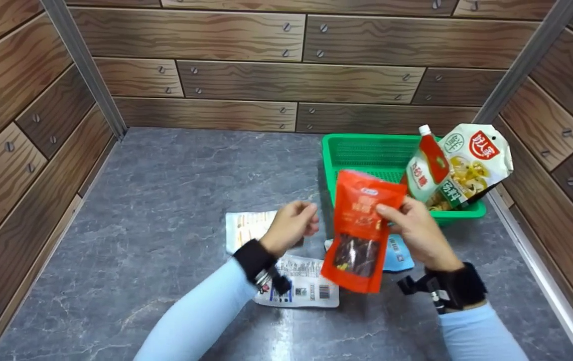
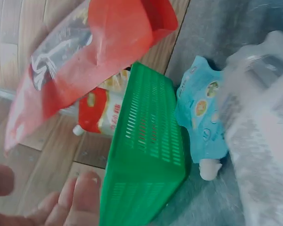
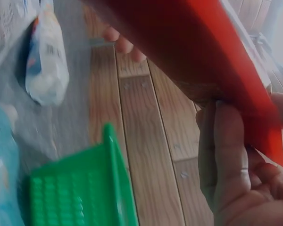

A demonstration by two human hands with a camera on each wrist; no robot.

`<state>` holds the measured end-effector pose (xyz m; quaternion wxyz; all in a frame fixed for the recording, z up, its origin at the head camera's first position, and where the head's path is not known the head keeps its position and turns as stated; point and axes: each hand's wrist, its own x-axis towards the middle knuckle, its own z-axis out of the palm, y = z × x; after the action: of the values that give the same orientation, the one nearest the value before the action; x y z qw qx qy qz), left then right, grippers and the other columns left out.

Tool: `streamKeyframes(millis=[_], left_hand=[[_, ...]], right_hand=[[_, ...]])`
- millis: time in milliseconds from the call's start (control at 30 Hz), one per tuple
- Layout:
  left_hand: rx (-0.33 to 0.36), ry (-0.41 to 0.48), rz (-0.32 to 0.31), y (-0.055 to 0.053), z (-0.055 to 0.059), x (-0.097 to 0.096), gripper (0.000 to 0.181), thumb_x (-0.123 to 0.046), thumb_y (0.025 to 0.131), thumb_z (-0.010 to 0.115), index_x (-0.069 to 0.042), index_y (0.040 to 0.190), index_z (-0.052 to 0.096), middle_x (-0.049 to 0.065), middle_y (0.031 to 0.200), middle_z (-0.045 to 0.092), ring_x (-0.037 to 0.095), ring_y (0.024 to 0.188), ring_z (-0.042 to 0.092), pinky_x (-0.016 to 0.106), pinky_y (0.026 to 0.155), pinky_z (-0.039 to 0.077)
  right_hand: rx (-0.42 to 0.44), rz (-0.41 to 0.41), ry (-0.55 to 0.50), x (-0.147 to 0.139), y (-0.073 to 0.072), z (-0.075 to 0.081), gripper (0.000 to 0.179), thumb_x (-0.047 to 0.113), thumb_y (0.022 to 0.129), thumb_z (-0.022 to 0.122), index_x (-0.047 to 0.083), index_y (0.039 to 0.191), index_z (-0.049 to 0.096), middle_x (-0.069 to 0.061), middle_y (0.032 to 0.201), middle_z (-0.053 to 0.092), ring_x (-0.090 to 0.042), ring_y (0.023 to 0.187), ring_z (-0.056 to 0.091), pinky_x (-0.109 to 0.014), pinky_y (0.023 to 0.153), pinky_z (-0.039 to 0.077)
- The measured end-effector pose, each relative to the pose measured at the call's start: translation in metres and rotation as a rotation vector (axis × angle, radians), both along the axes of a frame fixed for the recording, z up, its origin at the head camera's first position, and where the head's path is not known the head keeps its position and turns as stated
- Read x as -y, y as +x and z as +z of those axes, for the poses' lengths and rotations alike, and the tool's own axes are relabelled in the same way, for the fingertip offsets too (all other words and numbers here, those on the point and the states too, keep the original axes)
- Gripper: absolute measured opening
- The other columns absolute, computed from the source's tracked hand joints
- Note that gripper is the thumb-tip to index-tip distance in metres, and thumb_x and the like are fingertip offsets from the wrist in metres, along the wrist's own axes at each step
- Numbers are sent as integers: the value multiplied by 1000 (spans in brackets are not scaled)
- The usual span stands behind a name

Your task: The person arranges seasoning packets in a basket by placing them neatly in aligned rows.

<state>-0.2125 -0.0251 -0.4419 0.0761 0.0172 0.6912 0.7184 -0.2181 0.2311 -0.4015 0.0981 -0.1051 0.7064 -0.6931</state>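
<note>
My right hand (image 1: 419, 233) pinches the upper right edge of a red pouch (image 1: 359, 215) with a clear window over dark contents. In the right wrist view, its fingers (image 3: 228, 150) lie behind the red pouch (image 3: 203, 61) near one end. To the left of the pouch, my left hand (image 1: 289, 228) hovers with loosely curled fingers and holds nothing. The left wrist view has its fingertips (image 2: 85, 188) apart from the red pouch (image 2: 104, 52). Beneath the hands lie a white printed pouch (image 1: 311, 283), a pale pouch (image 1: 246, 228) and a light-blue pouch (image 1: 399, 253) with a white cap.
Behind the right hand stands a green basket (image 1: 325, 165). A white-capped red-and-pale spouted pouch (image 1: 424, 170) and a white food pouch (image 1: 482, 158) lean upright in its right end. Wood-patterned walls (image 1: 236, 80) enclose the grey tabletop (image 1: 176, 170).
</note>
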Motion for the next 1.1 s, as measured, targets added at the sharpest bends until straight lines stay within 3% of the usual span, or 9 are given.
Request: streamKeyframes(millis=[133,267,433,633,733,867,967,1100], left_hand=[[106,20,69,-24,-5,-18,27,-18,98,56,6,109,59,19,90,63,16,62,61,28,64,56],[180,6,59,-38,-11,-33,31,-19,98,57,7,114,58,21,96,64,15,61,61,29,66,57],[203,-7,30,-44,-15,-48,42,-16,97,59,11,129,50,20,95,66,19,64,65,36,74,57],[202,-61,63,-49,-13,-58,45,-10,95,60,9,134,47,18,99,65,30,77,69,37,75,57],[206,-62,70,-50,-12,-58,44,-9,95,61,8,133,48,16,100,64,27,74,69,36,75,57],[207,-56,73,-50,-13,-59,45,-8,94,62,8,133,47,17,97,64,18,64,66,31,67,57],[206,-45,76,-50,-14,-61,46,-7,94,62,8,134,46,18,95,65,16,61,65,27,62,57],[208,-31,83,-51,-15,-61,46,-6,94,61,9,134,45,22,97,65,18,62,65,27,62,57]], right_hand=[[-45,-59,4,-12,-5,9,36,20,93,65,-2,120,57,-12,104,66,-22,88,66,-40,75,57],[-77,-109,-40,-22,-7,16,32,17,93,65,-2,118,58,-11,100,66,-20,83,67,-37,71,58],[-116,-157,-84,-30,-11,26,31,14,92,66,-2,117,56,-10,99,65,-18,82,67,-31,72,57],[-170,-250,-77,-37,-19,42,28,13,89,70,-1,111,59,-9,92,67,-17,73,67,-27,61,57],[-200,-307,-73,-37,-24,48,28,12,87,72,-1,109,60,-9,87,67,-17,67,67,-25,53,54],[-259,-397,-79,-37,-33,53,30,9,85,74,-3,109,61,-9,89,67,-16,70,67,-24,56,55],[-316,-500,21,-36,-40,56,32,11,83,76,-3,109,63,-7,90,67,-14,73,67,-22,62,56],[-412,-665,361,-33,-51,56,34,26,83,75,1,104,65,-3,85,67,-5,67,63,-15,58,52]])
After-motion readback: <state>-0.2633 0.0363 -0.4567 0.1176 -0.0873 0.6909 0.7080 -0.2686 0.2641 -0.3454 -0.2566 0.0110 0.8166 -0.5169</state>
